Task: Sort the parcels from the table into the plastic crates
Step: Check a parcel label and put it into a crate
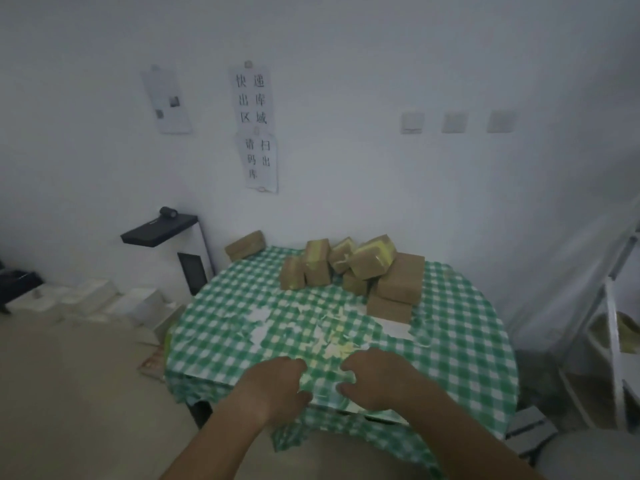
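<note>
Both hands are laid on the near edge of the table (467, 327), the left hand (277, 386) and right hand (377, 379) with fingers curled into the torn checked cloth (221, 327), seemingly pinching its loose folds; nothing else is held. The parcels (360, 268) are heaped at the far side, one (245, 244) set apart at the edge, probably awaiting sorting. No crates are seen.

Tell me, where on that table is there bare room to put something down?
Free cloth lies between the hands and the parcels, and along the table's left side. The far right is crowded with stacked parcels.
</note>
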